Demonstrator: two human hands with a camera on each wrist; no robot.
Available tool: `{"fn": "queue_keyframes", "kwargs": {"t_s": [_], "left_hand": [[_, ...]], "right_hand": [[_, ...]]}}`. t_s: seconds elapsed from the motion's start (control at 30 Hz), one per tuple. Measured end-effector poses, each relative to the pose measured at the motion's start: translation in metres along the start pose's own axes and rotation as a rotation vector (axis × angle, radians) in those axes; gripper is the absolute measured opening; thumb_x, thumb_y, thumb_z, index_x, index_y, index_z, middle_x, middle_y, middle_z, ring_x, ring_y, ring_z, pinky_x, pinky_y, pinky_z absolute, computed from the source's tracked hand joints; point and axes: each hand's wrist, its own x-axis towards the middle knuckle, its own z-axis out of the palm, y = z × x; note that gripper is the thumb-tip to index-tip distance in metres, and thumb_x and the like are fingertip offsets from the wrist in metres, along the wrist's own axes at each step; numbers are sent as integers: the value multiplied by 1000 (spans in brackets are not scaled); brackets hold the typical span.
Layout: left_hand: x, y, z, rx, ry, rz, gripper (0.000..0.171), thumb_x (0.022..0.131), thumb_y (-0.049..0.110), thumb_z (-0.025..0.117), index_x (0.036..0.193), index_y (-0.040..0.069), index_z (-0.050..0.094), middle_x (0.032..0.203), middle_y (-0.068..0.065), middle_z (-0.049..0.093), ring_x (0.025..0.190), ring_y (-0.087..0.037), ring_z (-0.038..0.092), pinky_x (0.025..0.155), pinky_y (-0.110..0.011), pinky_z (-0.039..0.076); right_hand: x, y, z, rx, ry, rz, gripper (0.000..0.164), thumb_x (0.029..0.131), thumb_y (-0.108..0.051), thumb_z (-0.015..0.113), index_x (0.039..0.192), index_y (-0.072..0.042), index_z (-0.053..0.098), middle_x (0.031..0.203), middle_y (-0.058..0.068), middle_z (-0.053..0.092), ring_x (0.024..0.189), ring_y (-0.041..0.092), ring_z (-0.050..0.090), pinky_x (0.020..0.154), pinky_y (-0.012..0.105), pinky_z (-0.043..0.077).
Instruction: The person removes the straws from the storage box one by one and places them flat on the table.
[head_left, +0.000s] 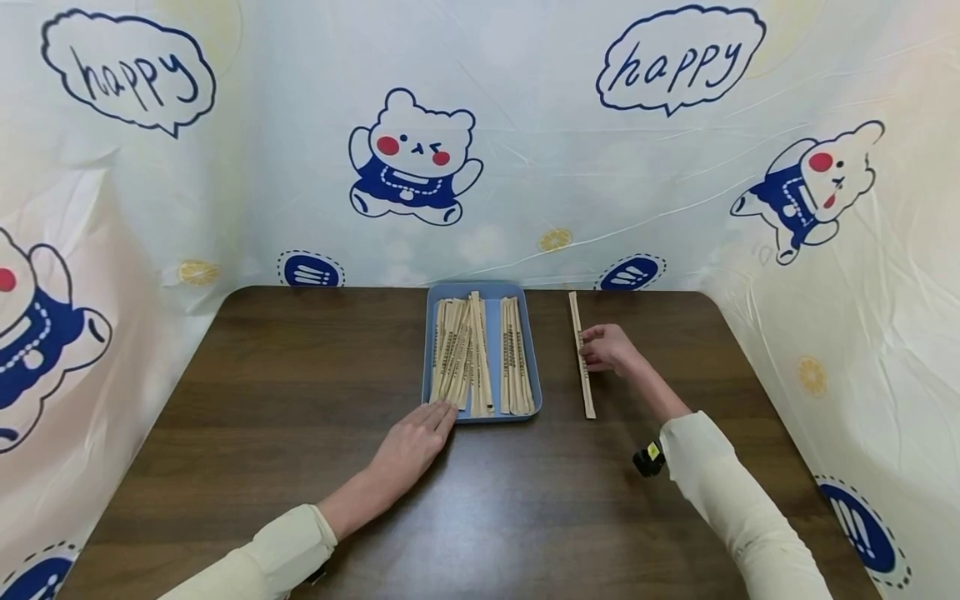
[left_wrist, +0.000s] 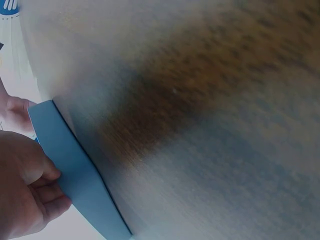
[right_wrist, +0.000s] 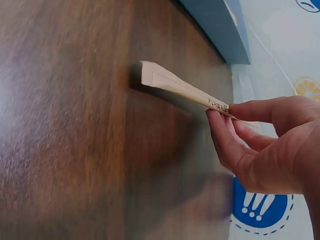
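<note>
My right hand (head_left: pixel 607 348) pinches a packet of paper-wrapped chopsticks (head_left: pixel 577 333) between thumb and fingertips, right of the tray. In the right wrist view the tan paper packet (right_wrist: pixel 185 91) has dark print near the fingertips and points away from the hand, close over the wood. A shallow blue tray (head_left: pixel 534 392) holds two groups of similar packets: a looser, crossed pile (head_left: pixel 459 354) on the left and a neater row (head_left: pixel 514 354) on the right. At the tray's near left corner, my left hand (head_left: pixel 414 437) holds the rim, its fingers bent against the blue wall (left_wrist: pixel 75 170).
The dark wooden table (head_left: pixel 315 375) reaches the printed cloth backdrop (head_left: pixel 525 167) at the back and both sides. A small black device (head_left: pixel 648 460) with a yellow mark sits at the right wrist, beside the pale sleeve (head_left: pixel 720 475).
</note>
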Motion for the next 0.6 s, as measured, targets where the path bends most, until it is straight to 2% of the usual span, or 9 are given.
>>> {"fn": "queue_keyframes", "kwargs": {"t_s": [0.33,0.6], "left_hand": [[0,0,1,-11,21,-8,41,77,-8,65,117,-5,60,117,-20,58,109,-30,56,92,-39,44],[0,0,0,-13,15,-6,40,78,-8,63,117,-5,59,117,-20,58,109,-30,55,92,-39,44]], "right_hand": [[5,12,-5,-6,3,14,40,85,7,54,124,8,45,93,18,55,77,23,59,76,43,53],[7,15,-7,-28,-2,-15,35,81,7,58,115,8,49,84,17,56,70,21,59,65,37,55]]}}
